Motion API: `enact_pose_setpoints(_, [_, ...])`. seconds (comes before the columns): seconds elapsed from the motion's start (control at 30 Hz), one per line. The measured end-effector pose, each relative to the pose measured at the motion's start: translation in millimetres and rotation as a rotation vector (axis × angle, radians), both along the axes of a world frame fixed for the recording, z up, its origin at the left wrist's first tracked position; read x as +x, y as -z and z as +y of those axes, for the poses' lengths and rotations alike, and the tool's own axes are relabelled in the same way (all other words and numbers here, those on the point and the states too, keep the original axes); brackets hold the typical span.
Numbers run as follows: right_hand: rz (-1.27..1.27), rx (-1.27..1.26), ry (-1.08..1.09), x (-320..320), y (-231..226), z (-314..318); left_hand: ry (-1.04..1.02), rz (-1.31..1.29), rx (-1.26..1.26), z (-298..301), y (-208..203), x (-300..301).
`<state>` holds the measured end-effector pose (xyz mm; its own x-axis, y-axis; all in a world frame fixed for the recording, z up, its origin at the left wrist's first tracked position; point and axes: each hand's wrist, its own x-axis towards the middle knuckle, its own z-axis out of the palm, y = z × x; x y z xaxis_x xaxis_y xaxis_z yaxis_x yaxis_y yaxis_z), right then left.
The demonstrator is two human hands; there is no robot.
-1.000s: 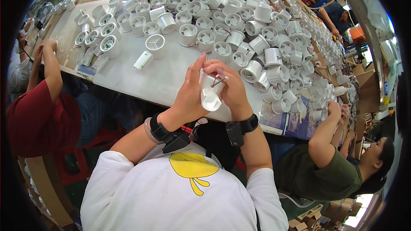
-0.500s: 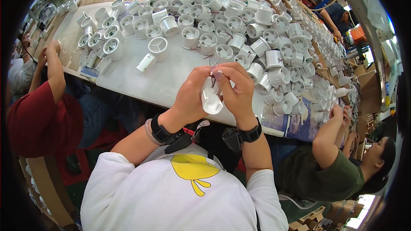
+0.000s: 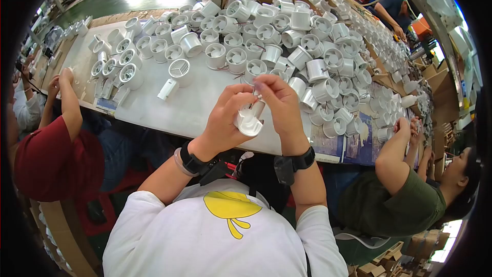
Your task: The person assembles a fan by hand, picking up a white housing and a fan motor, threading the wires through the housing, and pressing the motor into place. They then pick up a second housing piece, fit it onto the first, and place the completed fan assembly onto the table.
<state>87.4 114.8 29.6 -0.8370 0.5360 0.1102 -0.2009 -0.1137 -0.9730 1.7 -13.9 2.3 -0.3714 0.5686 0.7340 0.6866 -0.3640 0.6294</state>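
My left hand [image 3: 221,115] is closed round a hollow white plastic housing [image 3: 248,124], held above the table's near edge with its rounded end towards me. Thin red and dark wires [image 3: 253,104] come up out of the housing. At the upper end of it, my right hand [image 3: 283,103] pinches the wires between thumb and fingertips; their very tips are partly hidden by the fingers. Beyond my left hand, a round white part with a slatted grille [image 3: 180,68] stands on the white tabletop [image 3: 154,113], a small white box-shaped piece [image 3: 168,90] beside it.
A large heap of white cylindrical fan units [image 3: 269,33] covers the table ahead and to the right. Several open round units [image 3: 128,74] stand at the left. A person in a red shirt [image 3: 51,154] works at my left, another in a green shirt [image 3: 400,200] at my right.
My left hand has tilted the housing and shifted it slightly left. The right hand still pinches at its upper end, and red wire now shows there. The whole view has shifted slightly.
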Motion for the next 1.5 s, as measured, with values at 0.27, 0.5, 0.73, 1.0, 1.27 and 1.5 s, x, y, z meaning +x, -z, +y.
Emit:
enact_pose_setpoints(0.27, [0.146, 0.604, 0.113, 9, -8, -1, -0.079, -0.007, -0.086, 4, -5, -3])
enact_pose_setpoints(0.5, [0.149, 0.617, 0.099, 12, -5, 1, -0.116, 0.059, -0.119, 4, -9, 0])
enact_pose_setpoints(0.73, [0.282, 0.792, 0.194, 13, -8, -3, -0.063, 0.077, -0.046, 6, -11, 3])
enact_pose_setpoints(1.0, [0.295, 0.722, 0.143, 15, -9, 2, -0.048, -0.013, -0.066, 6, -8, 11])
enact_pose_setpoints(1.27, [0.344, 0.289, -0.051, 10, 4, -1, -0.041, -0.305, 0.002, 9, 2, 13])
enact_pose_setpoints(1.5, [0.453, -0.391, -0.17, 12, 8, -29, -0.007, -0.201, 0.071, 19, -3, 13])
